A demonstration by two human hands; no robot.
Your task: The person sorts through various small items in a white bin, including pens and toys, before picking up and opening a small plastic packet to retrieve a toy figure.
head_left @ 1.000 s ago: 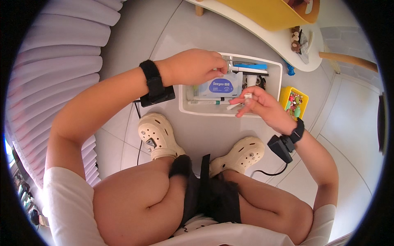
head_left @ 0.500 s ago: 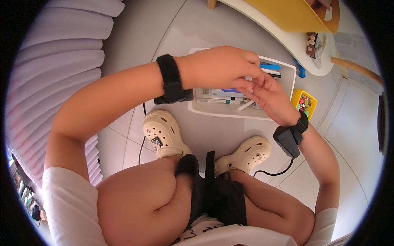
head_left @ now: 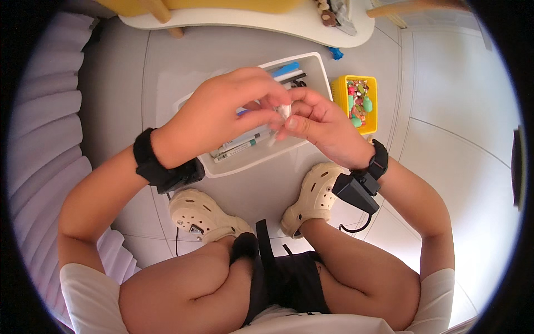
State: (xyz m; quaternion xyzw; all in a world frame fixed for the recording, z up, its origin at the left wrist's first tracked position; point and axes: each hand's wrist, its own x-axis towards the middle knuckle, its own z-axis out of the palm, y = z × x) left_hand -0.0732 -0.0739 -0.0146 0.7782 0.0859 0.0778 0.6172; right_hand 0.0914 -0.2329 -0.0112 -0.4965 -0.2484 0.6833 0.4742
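Observation:
Above a white bin (head_left: 227,167) on the floor, my two hands meet around a small whitish item (head_left: 285,110), partly see-through and too covered by fingers to name. My left hand (head_left: 233,108) pinches it from the left between thumb and fingers. From the other side my right hand (head_left: 328,125) grips it with thumb and forefinger. Inside the bin, below the hands, lie a marker with a green band (head_left: 236,150), a blue pen-like item (head_left: 286,69) and other white and black sticks. My left hand hides the bin's middle.
A yellow basket (head_left: 374,106) of small colourful bits stands right of the bin. Beyond are a low white table (head_left: 267,22) and a blue object (head_left: 335,53) on the floor. A pale pleated curtain (head_left: 44,139) hangs at left. My beige clogs (head_left: 203,214) are close to the bin.
The view has shifted, and the yellow basket now shows whole. My hands have turned, bringing the whitish item between them into clearer sight. Both keep hold of it.

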